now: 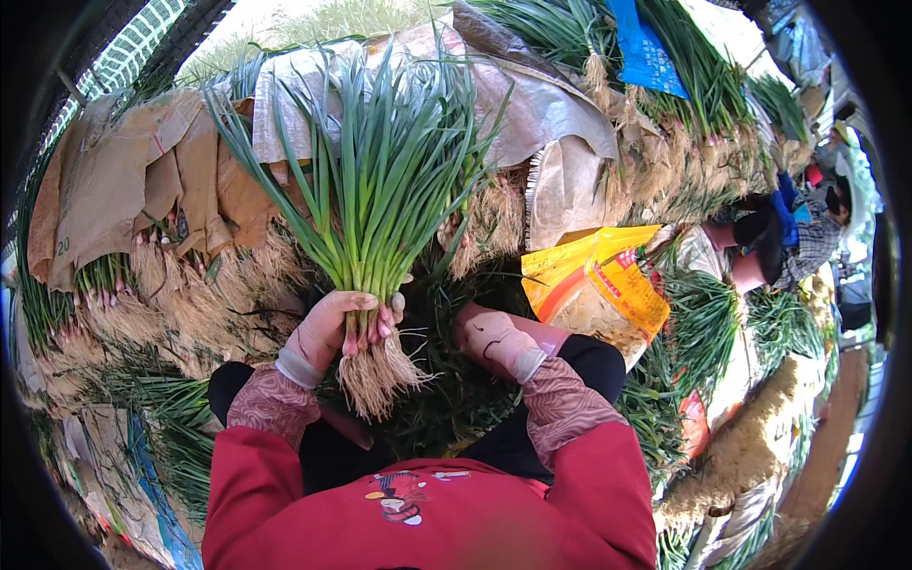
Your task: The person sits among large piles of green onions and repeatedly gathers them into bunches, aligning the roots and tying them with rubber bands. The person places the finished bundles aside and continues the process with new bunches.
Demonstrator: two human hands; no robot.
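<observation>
My left hand (329,320), in a pale rubber glove, grips a bunch of spring onions (377,185) low on the stalks. Green leaves fan upward and away from me. Below my fingers hang reddish-white bulbs and pale tangled roots (377,370). My right hand (491,338), gloved as well and with dark scraps stuck to it, is beside my right knee, apart from the bunch. Its fingers are turned away and partly hidden, so whether they hold anything does not show. Dark leaf litter (442,406) lies between my legs.
Ahead runs a long heap of spring onions, roots (185,306) facing me, partly under brown paper sacks (107,185) and a pale woven sheet (527,107). A yellow printed bag (598,285) stands by my right knee. Another person (805,228) sits farther right, near more onions (702,328).
</observation>
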